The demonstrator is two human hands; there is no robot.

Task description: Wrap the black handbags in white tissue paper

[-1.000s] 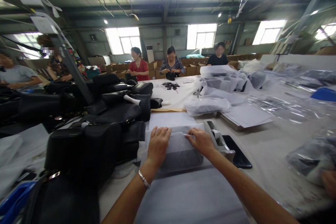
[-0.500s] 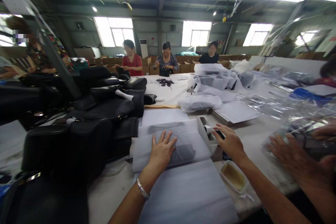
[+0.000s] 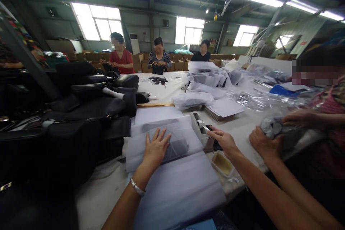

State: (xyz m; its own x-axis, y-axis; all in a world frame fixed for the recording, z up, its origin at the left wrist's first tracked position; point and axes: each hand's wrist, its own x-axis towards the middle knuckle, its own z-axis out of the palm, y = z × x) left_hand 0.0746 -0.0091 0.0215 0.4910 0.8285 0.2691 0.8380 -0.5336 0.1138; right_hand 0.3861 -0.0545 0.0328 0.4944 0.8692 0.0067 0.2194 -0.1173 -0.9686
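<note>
My left hand (image 3: pixel 156 147) lies flat, fingers spread, on a dark item wrapped in thin white paper (image 3: pixel 176 143). More white sheets (image 3: pixel 178 190) lie under and in front of it. To the right, my right hand (image 3: pixel 222 140) pinches the end of a pale strip of tape (image 3: pixel 205 128) at a grey tape dispenser (image 3: pixel 198 129). Just below the dispenser sits a small white dish (image 3: pixel 222 163) with something yellowish in it.
Black bags (image 3: pixel 67 143) are piled on the left. Behind are stacked cards (image 3: pixel 225 107) and wrapped bundles (image 3: pixel 205 75). At the right, a co-worker's hands (image 3: pixel 265 143) handle a plastic-wrapped item. Several people work across the table.
The view has turned to the right. My right hand has drawn back a little from the dispenser, and a pale strip now shows at its fingertips. My left hand still rests on the wrapped item.
</note>
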